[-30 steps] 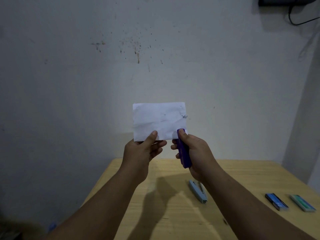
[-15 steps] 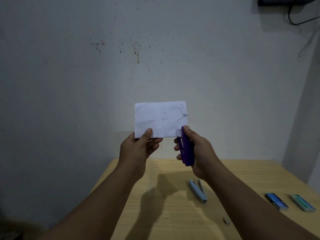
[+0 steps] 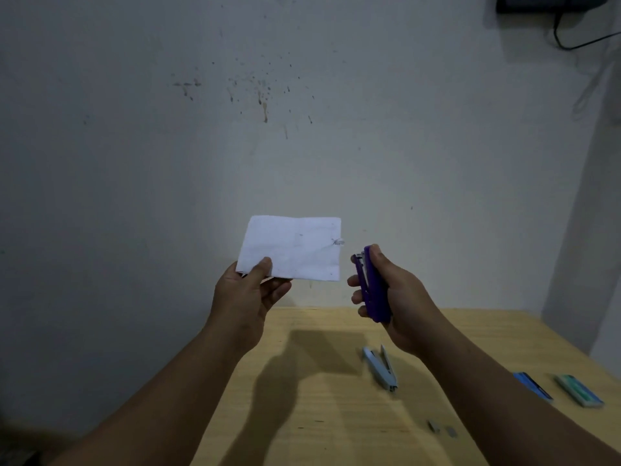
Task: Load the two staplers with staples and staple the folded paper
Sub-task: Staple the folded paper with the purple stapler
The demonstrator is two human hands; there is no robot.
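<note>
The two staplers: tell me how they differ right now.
The purple stapler is gripped upright in the right hand, off the wooden table; the light blue stapler lies on that table, untouched. The purple one looks closed; the blue one's arms are splayed open. Both are small and slim, and neither touches the folded paper.

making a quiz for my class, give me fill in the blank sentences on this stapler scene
1. The left hand pinches the folded ____ by its lower left corner.
2. The right hand grips the ____ stapler, apart from the sheet.
3. The light blue stapler lies on the wooden ____.
4. Two staple boxes lie to the ____ of the light blue stapler.

Missing words: paper; purple; table; right
</note>
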